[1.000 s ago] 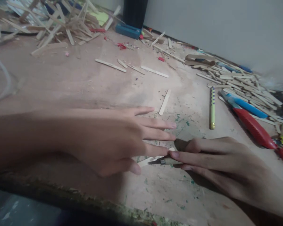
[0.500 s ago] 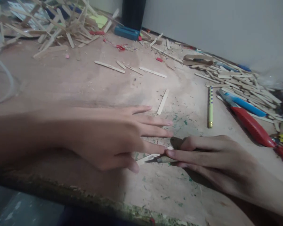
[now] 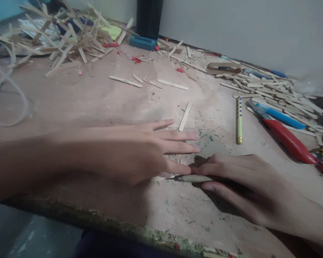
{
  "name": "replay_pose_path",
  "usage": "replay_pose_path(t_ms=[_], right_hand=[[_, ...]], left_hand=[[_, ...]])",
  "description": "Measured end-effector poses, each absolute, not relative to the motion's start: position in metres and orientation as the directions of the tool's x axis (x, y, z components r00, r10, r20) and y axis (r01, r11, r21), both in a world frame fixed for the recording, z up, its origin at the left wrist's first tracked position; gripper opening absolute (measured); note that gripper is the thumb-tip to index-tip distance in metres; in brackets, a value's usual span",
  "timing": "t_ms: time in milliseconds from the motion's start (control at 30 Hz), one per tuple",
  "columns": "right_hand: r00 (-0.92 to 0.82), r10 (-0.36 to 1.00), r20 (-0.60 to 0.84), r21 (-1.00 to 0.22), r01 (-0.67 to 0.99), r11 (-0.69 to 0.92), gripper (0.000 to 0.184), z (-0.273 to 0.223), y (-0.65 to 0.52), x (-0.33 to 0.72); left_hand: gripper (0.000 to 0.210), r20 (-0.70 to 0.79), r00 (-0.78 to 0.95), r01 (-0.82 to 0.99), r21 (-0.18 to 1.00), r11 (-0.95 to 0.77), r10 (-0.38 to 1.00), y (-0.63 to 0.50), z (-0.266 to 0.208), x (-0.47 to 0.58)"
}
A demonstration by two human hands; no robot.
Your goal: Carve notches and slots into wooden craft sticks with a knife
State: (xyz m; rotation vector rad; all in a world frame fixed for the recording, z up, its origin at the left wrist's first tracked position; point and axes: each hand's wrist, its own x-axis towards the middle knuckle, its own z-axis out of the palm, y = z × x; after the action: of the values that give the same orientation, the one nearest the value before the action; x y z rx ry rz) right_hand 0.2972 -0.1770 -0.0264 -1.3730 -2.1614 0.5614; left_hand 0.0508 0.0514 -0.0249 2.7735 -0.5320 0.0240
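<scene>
My left hand (image 3: 129, 154) lies flat on the wooden table (image 3: 161, 218), fingers spread and pointing right; its thumb is tucked out of sight. A small pale bit of a popsicle stick peeks out beneath the index finger, the rest hidden. Between the fingers of my right hand (image 3: 242, 182) is a craft knife (image 3: 195, 178) with a pale handle and a thin dark blade pointing left. The blade sits just below the left index finger, whose tip touches or nearly touches the right fingers. A short popsicle stick (image 3: 185, 116) lies above the left fingertips.
A patterned pencil (image 3: 239, 122) and a red-handled tool (image 3: 289, 140) lie to the right, beside a blue-handled tool (image 3: 282, 116) and a heap of popsicle sticks (image 3: 280, 93). A stick structure (image 3: 67, 36) stands at the back left. White cable (image 3: 23, 104) loops at left.
My left thumb has drawn in under the hand, and the popsicle stick there is now mostly covered. The craft knife lies flatter, more of its handle showing. The view has shifted slightly.
</scene>
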Motion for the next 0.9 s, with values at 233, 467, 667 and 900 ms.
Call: replay_pose_path(t_ms=[233,467,667,900], right_hand=[[-0.352,0.893,0.28,-0.529,0.72,0.449,0.026,-0.037,-0.178,0.296],[-0.348,0.928,0.133,-0.582,0.73,0.358,0.044,-0.015,-0.185,0.314],[-0.276,0.946,0.169,-0.513,0.795,0.323,0.045,-0.022,-0.194,0.31],[-0.238,0.955,0.18,-0.475,0.829,0.296,0.042,-0.035,-0.207,0.327]], left_hand=[[0.083,0.072,0.926,-0.377,0.212,-0.902,-0.37,0.05,-0.027,0.053],[0.067,0.1,0.93,-0.368,0.281,-0.886,-0.355,0.048,-0.027,0.053],[0.05,0.025,0.951,-0.289,0.419,-0.861,-0.307,0.049,-0.021,0.044],[0.05,0.115,0.948,-0.32,0.361,-0.876,-0.298,0.046,-0.024,0.035]])
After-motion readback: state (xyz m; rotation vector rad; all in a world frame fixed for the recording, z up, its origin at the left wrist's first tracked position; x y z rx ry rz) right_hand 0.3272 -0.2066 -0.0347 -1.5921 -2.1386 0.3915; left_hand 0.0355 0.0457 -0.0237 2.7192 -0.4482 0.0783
